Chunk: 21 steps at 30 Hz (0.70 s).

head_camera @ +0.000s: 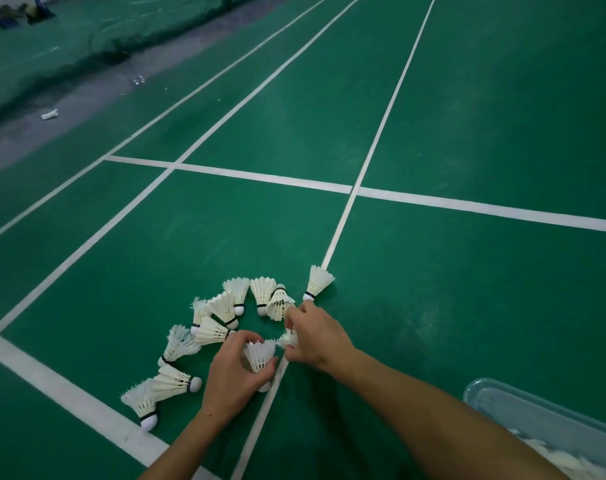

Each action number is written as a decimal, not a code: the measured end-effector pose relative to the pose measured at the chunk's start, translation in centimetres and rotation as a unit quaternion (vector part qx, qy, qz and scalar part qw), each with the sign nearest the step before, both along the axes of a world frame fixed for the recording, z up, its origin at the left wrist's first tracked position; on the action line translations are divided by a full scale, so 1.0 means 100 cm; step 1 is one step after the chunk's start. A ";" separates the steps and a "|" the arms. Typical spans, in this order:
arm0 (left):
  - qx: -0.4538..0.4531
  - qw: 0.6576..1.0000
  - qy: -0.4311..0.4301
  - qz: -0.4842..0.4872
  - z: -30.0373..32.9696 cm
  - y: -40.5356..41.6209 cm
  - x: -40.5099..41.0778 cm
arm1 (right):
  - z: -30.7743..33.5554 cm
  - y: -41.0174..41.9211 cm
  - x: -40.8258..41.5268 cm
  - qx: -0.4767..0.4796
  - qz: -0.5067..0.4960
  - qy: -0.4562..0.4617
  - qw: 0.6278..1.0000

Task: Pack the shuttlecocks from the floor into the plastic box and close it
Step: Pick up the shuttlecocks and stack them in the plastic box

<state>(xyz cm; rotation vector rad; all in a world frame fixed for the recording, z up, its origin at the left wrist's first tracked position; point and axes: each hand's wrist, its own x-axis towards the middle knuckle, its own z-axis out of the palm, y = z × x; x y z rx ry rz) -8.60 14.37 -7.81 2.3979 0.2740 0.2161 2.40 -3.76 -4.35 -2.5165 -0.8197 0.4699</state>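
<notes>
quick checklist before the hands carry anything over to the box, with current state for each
1. Left hand has a firm hold on a shuttlecock: ok, fingers wrap it.
2. Right hand holds a shuttlecock: ok, white feathers show at its fingers.
3. Plastic box is open: ok, no lid on it.
4. Room left in the box: cannot tell, mostly out of frame.
5. Floor cleared: not ok, loose shuttlecocks remain.

White shuttlecocks (pixel 222 306) with black bands, green floor (pixel 468 133) with white lines (pixel 468 204).

Bare forearms (no sleeves, no gloves)
</notes>
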 end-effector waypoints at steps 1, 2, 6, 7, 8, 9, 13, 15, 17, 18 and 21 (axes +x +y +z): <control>-0.015 1.000 -0.008 -0.007 0.007 -0.003 -0.001 | 0.005 -0.004 -0.002 0.017 -0.005 0.010 1.000; -0.031 0.999 -0.016 -0.016 0.015 -0.006 -0.003 | 0.014 -0.011 -0.005 0.034 -0.006 0.017 0.999; -0.060 0.995 -0.038 -0.066 0.055 -0.026 -0.010 | 0.069 -0.054 -0.018 0.066 -0.008 0.030 0.997; -0.067 0.993 -0.044 -0.082 0.068 -0.034 -0.012 | 0.086 -0.070 -0.022 0.066 -0.013 0.026 0.997; -0.078 0.991 -0.051 -0.097 0.081 -0.045 -0.014 | 0.104 -0.089 -0.026 0.064 -0.020 0.021 0.998; -0.089 0.988 -0.060 -0.111 0.095 -0.058 -0.016 | 0.123 -0.109 -0.031 0.058 -0.030 0.017 0.998; -0.092 0.973 -0.070 -0.198 0.135 -0.116 -0.023 | 0.193 -0.203 -0.060 0.025 -0.107 -0.002 0.994; -0.075 0.963 -0.051 -0.253 0.148 -0.146 -0.029 | 0.216 -0.251 -0.080 0.027 -0.159 -0.013 0.987; -0.042 0.953 -0.035 -0.299 0.155 -0.173 -0.033 | 0.222 -0.294 -0.102 0.033 -0.218 -0.015 0.975; -0.024 0.947 -0.029 -0.320 0.157 -0.185 -0.034 | 0.219 -0.312 -0.112 0.040 -0.248 -0.008 0.968; 0.030 0.929 -0.019 -0.369 0.160 -0.216 -0.033 | 0.196 -0.352 -0.142 0.077 -0.317 0.023 0.945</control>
